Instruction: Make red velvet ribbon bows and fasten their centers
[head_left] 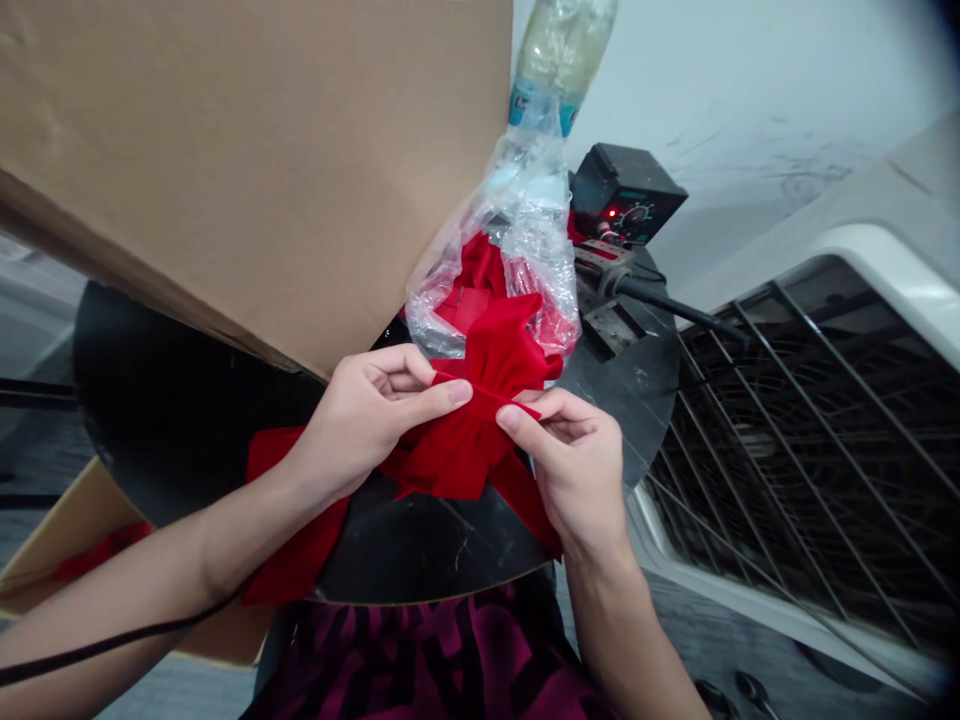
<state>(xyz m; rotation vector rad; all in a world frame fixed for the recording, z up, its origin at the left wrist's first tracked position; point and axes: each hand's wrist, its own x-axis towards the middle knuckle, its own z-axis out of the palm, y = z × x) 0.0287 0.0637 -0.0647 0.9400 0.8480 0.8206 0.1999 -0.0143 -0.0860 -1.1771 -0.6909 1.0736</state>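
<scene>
Pinching with thumb and forefinger at the centre of the frame, the left hand (375,420) and the right hand (581,465) each held an end of a narrow red band (487,398) drawn across the waist of a red fabric bow (457,455). The bow lay over the near edge of a round black table (172,400). It looked light, soft and limp, with a velvety nap that should not slip, and it seemed best held at the gathered middle, since the loops would crush or splay. Just above it, a clear plastic bag (525,230) held more red pieces. At the top centre, a plastic bottle (559,50) bore a blue label (536,105) too blurred to read. To its right, a black control box (626,195) showed a dial and a red light, with no legible writing.
</scene>
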